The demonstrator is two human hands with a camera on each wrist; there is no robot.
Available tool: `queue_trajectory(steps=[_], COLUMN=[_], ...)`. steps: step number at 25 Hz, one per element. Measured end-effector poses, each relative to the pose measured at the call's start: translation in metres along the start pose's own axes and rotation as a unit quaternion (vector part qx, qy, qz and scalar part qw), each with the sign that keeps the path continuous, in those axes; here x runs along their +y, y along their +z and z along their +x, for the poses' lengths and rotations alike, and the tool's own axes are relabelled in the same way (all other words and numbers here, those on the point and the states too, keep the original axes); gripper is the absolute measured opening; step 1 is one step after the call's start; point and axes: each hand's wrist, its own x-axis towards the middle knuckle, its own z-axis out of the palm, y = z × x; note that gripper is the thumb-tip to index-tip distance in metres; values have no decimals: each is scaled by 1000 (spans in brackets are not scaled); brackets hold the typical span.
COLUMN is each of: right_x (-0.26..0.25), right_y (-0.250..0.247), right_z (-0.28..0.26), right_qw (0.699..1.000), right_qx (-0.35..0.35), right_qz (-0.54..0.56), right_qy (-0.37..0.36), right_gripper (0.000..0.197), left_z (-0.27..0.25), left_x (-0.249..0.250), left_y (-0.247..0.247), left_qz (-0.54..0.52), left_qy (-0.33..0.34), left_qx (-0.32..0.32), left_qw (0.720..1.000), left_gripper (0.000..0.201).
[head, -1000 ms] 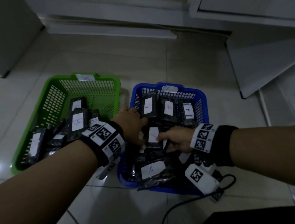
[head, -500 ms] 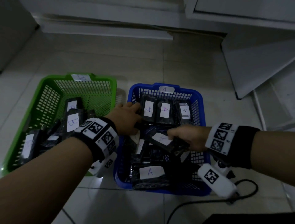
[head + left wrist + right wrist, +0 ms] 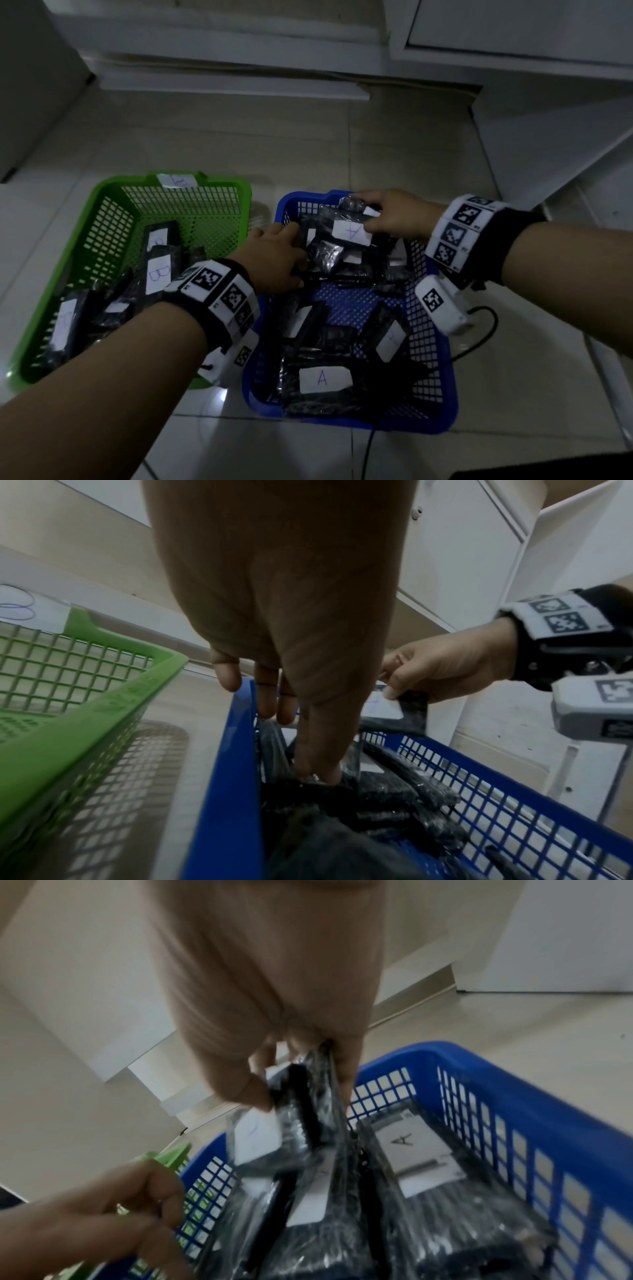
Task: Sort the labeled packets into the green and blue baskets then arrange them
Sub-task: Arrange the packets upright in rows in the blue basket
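Note:
The green basket (image 3: 102,195) on the left holds black packets labelled B (image 3: 158,274). To its right, the blue basket (image 3: 448,383) holds black packets labelled A (image 3: 323,378). My right hand (image 3: 370,219) pinches one A packet (image 3: 351,233) by its top edge, over the upright row at the basket's far end. The right wrist view shows that packet (image 3: 308,1096) between thumb and fingers of my right hand (image 3: 301,1074). My left hand (image 3: 294,253) grips the left end of that row of packets (image 3: 377,791), fingers behind and thumb in front.
Both baskets stand on a pale tiled floor. A black cable (image 3: 479,342) runs past the blue basket's right side. White cabinets (image 3: 513,31) stand behind, and a white board (image 3: 548,144) leans at the right. Several loose A packets lie at the blue basket's near end.
My right hand has carried a packet from the middle of the blue basket to its far end. The basket's middle floor now shows. My left hand stays at the row's left end.

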Motion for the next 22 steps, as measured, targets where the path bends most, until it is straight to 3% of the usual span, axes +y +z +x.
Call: queue_trajectory(steps=[3, 5, 9, 11, 12, 13, 15, 16, 18, 20, 22], right_x=[6, 15, 34, 36, 36, 36, 34, 31, 26, 24, 28], right_y=[10, 21, 52, 64, 68, 69, 69, 67, 65, 64, 64], right_z=[1, -3, -3, -1, 0, 1, -3, -6, -13, -18, -17], right_qw=[991, 975, 916, 895, 899, 918, 968, 980, 987, 985, 978], right_qx=[125, 182, 117, 111, 118, 125, 133, 139, 148, 93, 44], right_qz=[51, 115, 340, 389, 383, 337, 150, 62, -45, -128, -177], right_qy=[-11, 50, 180, 191, 178, 165, 149, 130, 35, -65, -99], right_gripper=[45, 30, 17, 22, 28, 34, 46, 52, 67, 78, 74], left_z=[3, 5, 11, 14, 15, 16, 18, 18, 18, 16, 12], left_x=[-2, -2, 2, 6, 9, 13, 18, 20, 18, 13, 10], left_y=[2, 2, 2, 3, 3, 4, 5, 5, 3, -2, -9], left_qz=[-15, -41, -38, -33, -29, -20, -3, 0, -14, -10, 26], left_qy=[4, 2, 24, 48, 57, 66, 76, 78, 71, 52, 29], left_qx=[17, 26, 3, -13, -21, -30, -47, -51, -36, -1, 6], left_qw=[1000, 999, 999, 998, 998, 997, 996, 996, 997, 999, 999], left_gripper=[44, 42, 41, 41, 43, 45, 48, 48, 45, 37, 37])
